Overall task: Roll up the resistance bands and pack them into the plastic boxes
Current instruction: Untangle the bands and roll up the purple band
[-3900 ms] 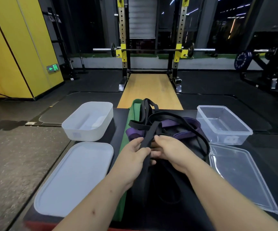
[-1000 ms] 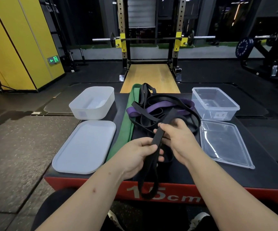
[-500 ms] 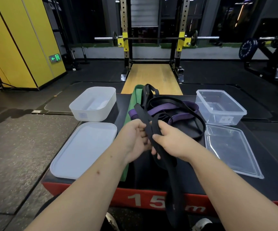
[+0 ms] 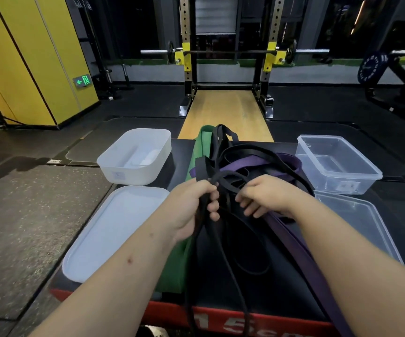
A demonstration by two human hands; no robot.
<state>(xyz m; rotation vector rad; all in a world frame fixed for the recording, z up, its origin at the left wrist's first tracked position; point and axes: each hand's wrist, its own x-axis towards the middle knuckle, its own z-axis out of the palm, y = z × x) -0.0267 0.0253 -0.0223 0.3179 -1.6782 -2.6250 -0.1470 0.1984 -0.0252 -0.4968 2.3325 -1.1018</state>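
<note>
Head view: a black-topped desk [image 4: 177,171] with a red near edge carries a tangle of resistance bands down its middle. The left hand [image 4: 191,205] is clenched around a black band [image 4: 202,166]. One end of that band stands up just above the fist, and the rest hangs down past the near edge of the desk. The right hand [image 4: 267,195], just right of the left one, has its fingers curled. It pinches a strand of the same black band between thumb and forefinger.

A purple band [image 4: 303,254] passes under the right hand. It runs from the pile on the far side to the near right corner. A green band [image 4: 198,147] lies flat along the left side of the tangle, partly under the black loops.

A white box [image 4: 133,176] sits open at far left, with its white lid [image 4: 114,232] flat on the desk just near of it. At far right is a clear box [image 4: 337,183], also holding no band. Its clear lid [image 4: 362,222] lies on the near side, partly behind the right forearm.

Beyond the desk a wooden platform [image 4: 225,113] leads to a squat rack holding a barbell [image 4: 233,52]. A yellow wall [image 4: 26,57] with a green exit sign [image 4: 82,81] stands at far left.
</note>
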